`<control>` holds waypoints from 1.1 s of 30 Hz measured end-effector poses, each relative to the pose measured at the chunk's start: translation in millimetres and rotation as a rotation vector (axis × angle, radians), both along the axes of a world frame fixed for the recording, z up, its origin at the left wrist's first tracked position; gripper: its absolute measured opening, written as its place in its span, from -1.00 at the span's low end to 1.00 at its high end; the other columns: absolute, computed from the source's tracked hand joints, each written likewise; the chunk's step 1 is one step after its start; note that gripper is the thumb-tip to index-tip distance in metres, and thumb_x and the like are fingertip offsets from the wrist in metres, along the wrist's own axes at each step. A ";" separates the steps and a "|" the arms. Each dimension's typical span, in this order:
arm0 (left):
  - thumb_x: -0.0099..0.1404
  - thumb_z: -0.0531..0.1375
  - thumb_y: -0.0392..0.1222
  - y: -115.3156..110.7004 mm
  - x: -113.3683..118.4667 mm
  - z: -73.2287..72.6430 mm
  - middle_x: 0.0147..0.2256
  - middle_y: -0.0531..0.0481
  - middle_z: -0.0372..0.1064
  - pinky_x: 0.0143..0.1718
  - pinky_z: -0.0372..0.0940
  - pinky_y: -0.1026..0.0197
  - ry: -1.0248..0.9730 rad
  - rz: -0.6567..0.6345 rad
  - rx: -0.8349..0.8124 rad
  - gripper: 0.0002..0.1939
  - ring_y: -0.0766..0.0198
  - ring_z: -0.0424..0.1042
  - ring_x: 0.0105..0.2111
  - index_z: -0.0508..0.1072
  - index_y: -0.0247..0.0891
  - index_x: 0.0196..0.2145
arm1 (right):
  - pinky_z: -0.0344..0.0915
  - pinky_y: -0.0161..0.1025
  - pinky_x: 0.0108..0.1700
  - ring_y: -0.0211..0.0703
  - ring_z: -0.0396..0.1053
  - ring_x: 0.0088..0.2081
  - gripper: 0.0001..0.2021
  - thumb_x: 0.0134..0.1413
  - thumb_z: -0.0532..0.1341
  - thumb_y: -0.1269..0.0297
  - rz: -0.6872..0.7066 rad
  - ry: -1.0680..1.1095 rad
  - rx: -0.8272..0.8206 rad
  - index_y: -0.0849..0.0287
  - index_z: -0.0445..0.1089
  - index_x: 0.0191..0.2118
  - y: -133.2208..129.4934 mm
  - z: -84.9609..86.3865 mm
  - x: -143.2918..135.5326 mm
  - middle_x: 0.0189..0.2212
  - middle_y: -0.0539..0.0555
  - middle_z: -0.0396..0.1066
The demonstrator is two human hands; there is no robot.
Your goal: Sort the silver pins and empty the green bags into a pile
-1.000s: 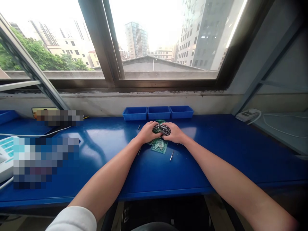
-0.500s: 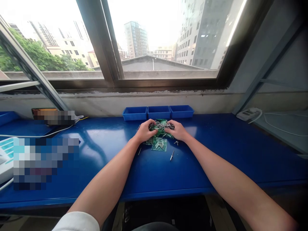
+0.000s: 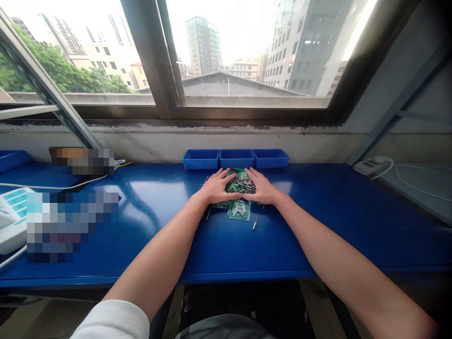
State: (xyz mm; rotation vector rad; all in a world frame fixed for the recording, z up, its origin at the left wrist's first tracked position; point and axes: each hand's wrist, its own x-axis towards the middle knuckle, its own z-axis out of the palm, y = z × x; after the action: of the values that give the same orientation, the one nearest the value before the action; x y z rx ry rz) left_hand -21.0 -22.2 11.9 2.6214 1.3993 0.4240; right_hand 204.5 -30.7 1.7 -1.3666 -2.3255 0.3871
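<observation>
A heap of pop rivets [image 3: 246, 184] lies together with green-tinted plastic bags on the blue table. My left hand [image 3: 219, 187] rests on the heap's left side, its fingers stretched out and spread. Against the right side lies my right hand [image 3: 262, 187], also with fingers extended. The thumbs come close together at the heap's front edge. Just in front sits a small clear bag [image 3: 238, 210] with pale pieces inside. Nearer to me lies one loose rivet [image 3: 255, 222], and a thin metal pin [image 3: 208, 214] is by my left wrist. My palms hide parts of the heap.
Three blue bins [image 3: 236, 159] stand in a row behind the heap, against the wall below the window. A white device [image 3: 14, 216] and cables are at the left. A power strip [image 3: 373, 165] lies at the back right of the blue table [image 3: 339, 212].
Both hands have gone from curled fingers at the heap to spread fingers lying on its sides. The heap looks more gathered between them. The view has tilted slightly.
</observation>
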 end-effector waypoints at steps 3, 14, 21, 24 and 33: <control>0.05 0.09 0.38 1.8 5.1 -2.1 0.30 -0.15 -0.17 0.20 -0.07 -0.16 0.036 0.001 0.016 -0.05 -0.18 -0.13 0.27 -0.01 -0.12 0.28 | -0.06 0.11 0.23 0.20 -0.19 0.30 -0.14 -0.08 0.20 0.04 0.021 -0.015 0.031 0.15 -0.15 0.32 3.8 -4.9 -8.2 0.30 0.22 -0.12; 0.18 0.13 -0.07 2.8 18.8 -8.2 -0.14 -0.10 0.37 -0.08 0.24 0.06 -0.201 0.001 0.223 -0.63 0.07 0.32 -0.10 0.35 -0.22 -0.07 | 0.28 -0.17 -0.11 -0.05 0.34 -0.19 -0.61 -0.19 0.14 0.48 -0.039 0.205 0.264 0.17 0.37 -0.13 8.6 -8.3 -13.7 -0.21 0.12 0.35; 0.24 0.07 -0.15 -0.6 19.8 -4.2 -0.21 -0.07 0.32 -0.12 0.25 0.12 -0.335 -0.020 0.234 -0.80 0.16 0.30 -0.16 0.32 -0.22 -0.18 | 0.27 -0.21 -0.21 -0.09 0.34 -0.26 -0.78 -0.12 0.12 0.44 -0.088 0.319 0.257 0.15 0.38 -0.27 6.5 -3.5 -10.7 -0.31 0.09 0.37; 0.24 0.06 -0.16 -0.8 16.3 -1.8 -0.23 -0.06 0.30 -0.12 0.25 0.15 -0.373 0.009 0.191 -0.82 0.18 0.31 -0.17 0.35 -0.22 -0.21 | 0.29 -0.17 -0.19 -0.05 0.36 -0.23 -0.76 -0.02 0.12 0.33 -0.098 0.372 0.196 0.14 0.40 -0.19 8.0 -2.8 -5.4 -0.25 0.10 0.42; 0.15 0.12 -0.02 -0.2 -2.8 4.6 -0.12 -0.07 0.32 -0.02 0.26 0.13 -0.341 -0.061 0.139 -0.71 0.14 0.37 -0.13 0.49 -0.19 -0.24 | 0.17 -0.09 0.13 0.02 0.24 0.10 -0.50 -0.10 0.20 0.31 -0.028 0.292 -0.004 0.14 0.32 0.06 4.3 7.8 10.7 0.07 0.12 0.30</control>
State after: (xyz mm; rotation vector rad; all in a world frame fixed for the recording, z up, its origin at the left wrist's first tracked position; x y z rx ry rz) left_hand -23.8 -22.4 16.5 2.5285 1.2145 0.9393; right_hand 215.3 -26.5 9.6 -1.2503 -2.0663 0.5438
